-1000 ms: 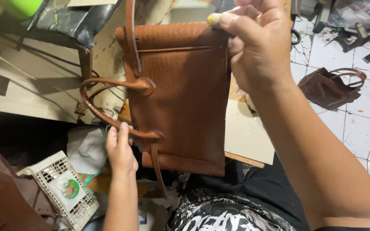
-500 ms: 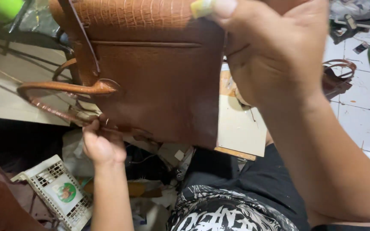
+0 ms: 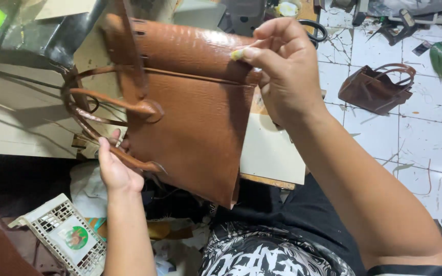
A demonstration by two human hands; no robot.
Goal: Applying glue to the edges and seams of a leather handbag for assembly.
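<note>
In the head view, the tan crocodile-embossed leather handbag (image 3: 190, 117) hangs tilted above the person's lap, its flap, strap and both rolled handles already attached, so the assembly looks largely complete. The right hand (image 3: 282, 76) pinches the bag's upper edge, while the left hand (image 3: 113, 166) grips the lower handle (image 3: 124, 156). A darker brown handbag (image 3: 374, 89) sits apart on the white tiled floor (image 3: 425, 168).

A small dark-brown leather handbag (image 3: 376, 89) sits on the white tiled floor (image 3: 425, 153). A white plastic lattice basket (image 3: 62, 236) lies lower left, near a cream board (image 3: 272, 151).
</note>
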